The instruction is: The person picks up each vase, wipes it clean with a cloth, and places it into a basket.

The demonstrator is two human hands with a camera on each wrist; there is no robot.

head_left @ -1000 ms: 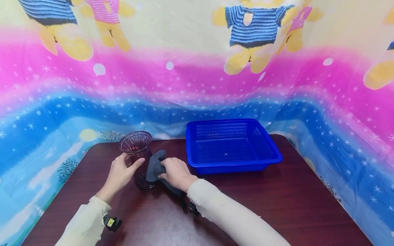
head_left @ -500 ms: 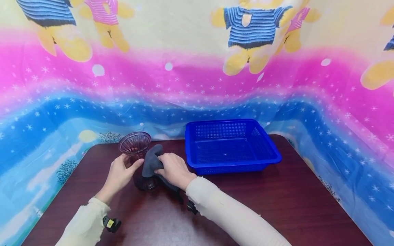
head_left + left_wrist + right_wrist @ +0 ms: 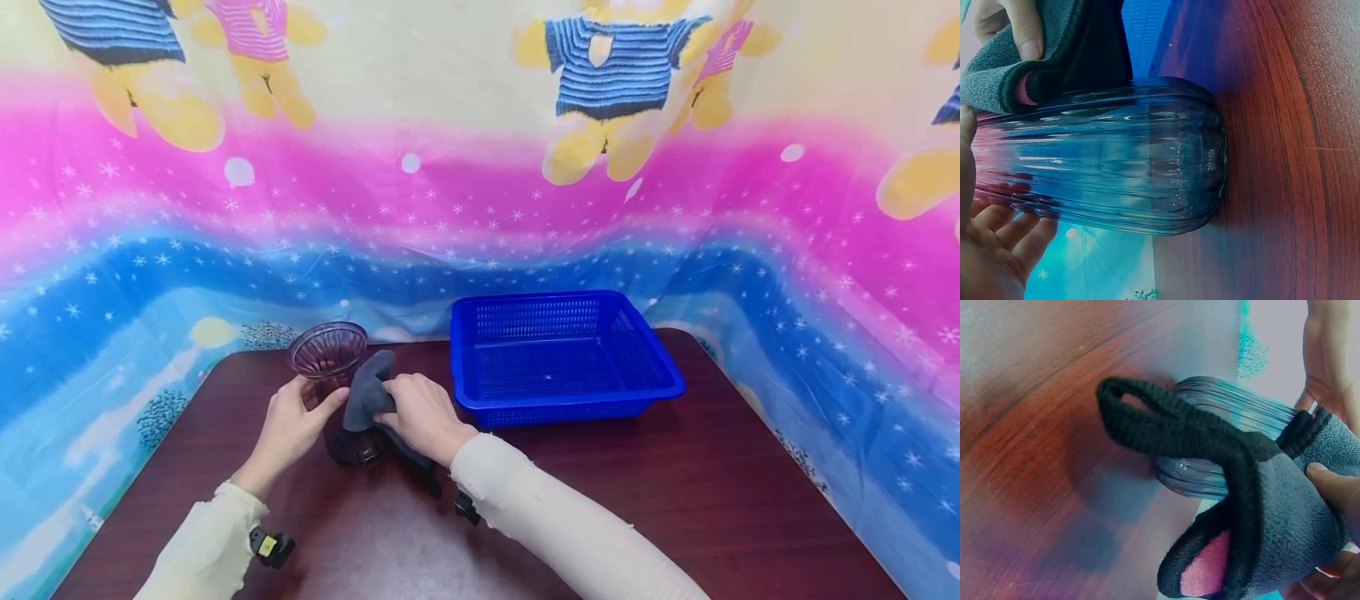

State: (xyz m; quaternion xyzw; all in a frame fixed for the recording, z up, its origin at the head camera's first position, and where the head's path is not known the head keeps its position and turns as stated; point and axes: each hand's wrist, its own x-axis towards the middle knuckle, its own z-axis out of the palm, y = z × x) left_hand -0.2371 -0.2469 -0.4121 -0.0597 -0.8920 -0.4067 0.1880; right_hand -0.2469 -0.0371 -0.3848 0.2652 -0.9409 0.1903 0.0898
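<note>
A ribbed, tinted glass vase (image 3: 327,350) with a flared rim stands upright on the table's left side. My left hand (image 3: 288,423) grips it below the rim, thumb in front and fingers behind. In the left wrist view the vase's clear ribbed body (image 3: 1122,156) runs down to its base at the wood. My right hand (image 3: 426,417) holds a folded grey cloth (image 3: 366,398) against the right side of the vase. In the right wrist view the cloth (image 3: 1291,519) shows black edging, a hanging loop and a pink underside, with the right thumb (image 3: 1329,481) pressed on it.
A blue plastic basket (image 3: 566,404) with perforated walls stands at the back of the dark wooden table (image 3: 600,467), right of the hands. A printed curtain (image 3: 480,208) hangs close behind the table and along both sides.
My right hand has shifted the cloth slightly left and up along the vase, covering more of its middle. The left hand and the vase have stayed in place.
</note>
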